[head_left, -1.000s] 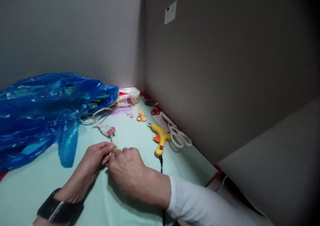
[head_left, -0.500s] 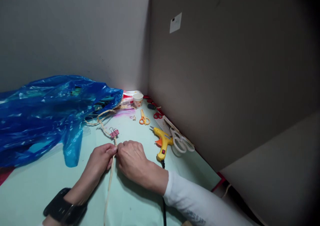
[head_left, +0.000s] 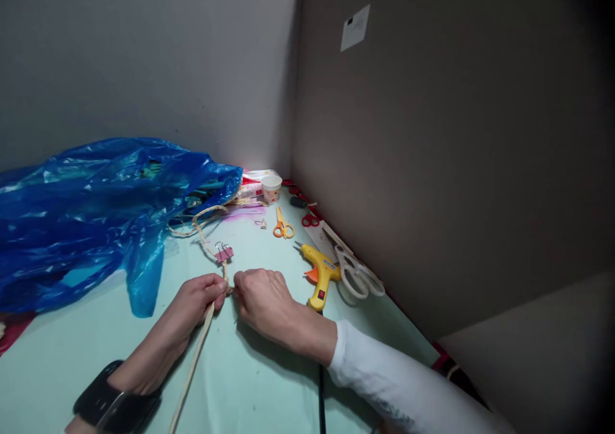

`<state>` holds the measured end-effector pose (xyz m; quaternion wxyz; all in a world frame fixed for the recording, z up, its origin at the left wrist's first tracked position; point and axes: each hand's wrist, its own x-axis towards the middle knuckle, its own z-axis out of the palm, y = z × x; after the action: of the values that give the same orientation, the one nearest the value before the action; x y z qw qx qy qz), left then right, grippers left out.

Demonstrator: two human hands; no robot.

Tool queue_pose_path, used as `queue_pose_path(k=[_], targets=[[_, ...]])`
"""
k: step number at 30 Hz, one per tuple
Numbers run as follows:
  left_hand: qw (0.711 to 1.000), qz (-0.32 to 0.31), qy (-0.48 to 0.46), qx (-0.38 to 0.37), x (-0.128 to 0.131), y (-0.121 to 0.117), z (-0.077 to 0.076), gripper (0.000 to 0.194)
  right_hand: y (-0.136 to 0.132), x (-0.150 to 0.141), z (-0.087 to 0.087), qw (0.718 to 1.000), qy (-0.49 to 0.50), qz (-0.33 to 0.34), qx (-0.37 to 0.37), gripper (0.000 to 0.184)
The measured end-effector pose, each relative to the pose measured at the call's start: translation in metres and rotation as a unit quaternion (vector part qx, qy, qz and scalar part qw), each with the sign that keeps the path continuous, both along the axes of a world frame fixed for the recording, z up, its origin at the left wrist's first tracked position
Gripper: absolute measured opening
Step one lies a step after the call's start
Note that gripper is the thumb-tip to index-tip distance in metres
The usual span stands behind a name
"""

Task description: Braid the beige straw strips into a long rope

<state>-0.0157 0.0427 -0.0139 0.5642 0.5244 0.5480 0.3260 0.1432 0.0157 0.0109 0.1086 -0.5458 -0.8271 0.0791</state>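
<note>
A pale straw-coloured cord [head_left: 195, 363] runs from the front edge of the table up to my hands. Past them, a pink binder clip [head_left: 224, 254] grips it, and a plaited-looking length loops back toward the blue bag. My left hand [head_left: 204, 296] pinches the cord just below the clip between thumb and fingers. Close on its right, my right hand [head_left: 264, 299] has its fingers curled in, with a short bit of cord showing between the two hands. The back of that hand hides its fingertips.
A yellow glue gun [head_left: 321, 277] lies right of my hands, its black cable running forward. White-handled scissors [head_left: 355, 277], orange-yellow scissors [head_left: 282, 224], red-handled scissors [head_left: 310, 220] and a paper cup [head_left: 271, 189] stand behind. A blue plastic bag [head_left: 81, 222] covers the left side. Walls bound the table.
My right hand has drawn slightly rightward from my left, opening a small gap with cord in it. The loose cord in front has swung left. The whole view has shifted a little.
</note>
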Motion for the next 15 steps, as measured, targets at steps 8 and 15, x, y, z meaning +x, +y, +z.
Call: queue_pose_path(k=[8, 15], targets=[[0.999, 0.014, 0.038, 0.006, 0.005, -0.005, 0.009, 0.035, -0.008, 0.052, 0.019, 0.998, 0.038, -0.047, -0.033, 0.014], [0.997, 0.026, 0.07, 0.006, 0.005, -0.006, 0.012, 0.036, -0.073, 0.109, 0.036, 0.96, 0.267, -0.079, -0.019, 0.021]])
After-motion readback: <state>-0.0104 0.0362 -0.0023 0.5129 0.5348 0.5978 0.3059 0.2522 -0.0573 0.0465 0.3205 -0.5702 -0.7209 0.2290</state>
